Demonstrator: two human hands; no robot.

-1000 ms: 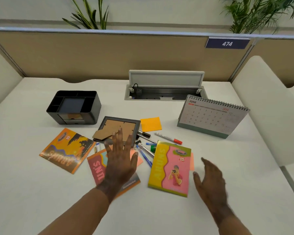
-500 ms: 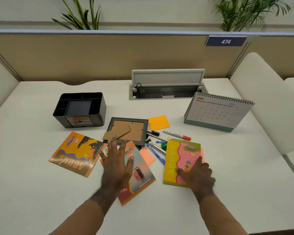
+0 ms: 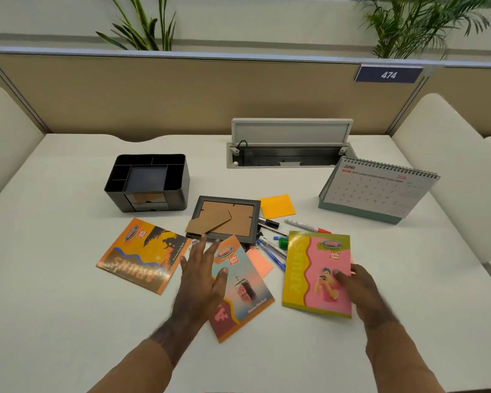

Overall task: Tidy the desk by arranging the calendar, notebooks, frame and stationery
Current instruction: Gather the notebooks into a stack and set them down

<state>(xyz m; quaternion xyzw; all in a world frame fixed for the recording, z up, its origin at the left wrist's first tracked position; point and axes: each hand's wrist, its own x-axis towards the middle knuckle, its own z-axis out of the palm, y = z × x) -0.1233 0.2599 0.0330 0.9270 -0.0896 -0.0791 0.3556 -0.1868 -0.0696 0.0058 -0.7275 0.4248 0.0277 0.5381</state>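
White cubicle surface (image 3: 68, 321) is cluttered, nothing sorted yet. Change from a second ago: right hand (image 3: 360, 290) was hovering off to the side, then landed on the pink-and-yellow notebook (image 3: 309, 273), and now pinches its right edge, thumb on the cover, fingers hidden beneath; near edge looks slightly lifted, can't confirm. Left hand (image 3: 203, 276) has slid back from the frame (image 3: 227, 218) and lies open and flat, fingers spread, over the ship-cover notebook (image 3: 244, 290), gripping nothing. Frame lies face-down, stand flap up, touching that notebook's far corner. Orange notebook (image 3: 142, 256) sits left, untouched. Pens (image 3: 272, 251), red-capped marker (image 3: 306, 226) and sticky notes (image 3: 277, 205) are scattered between frame and pink notebook. Calendar (image 3: 377, 188) stands far right, black organizer (image 3: 148, 182) far left. Read: notebook stacking starting, likely pink first.
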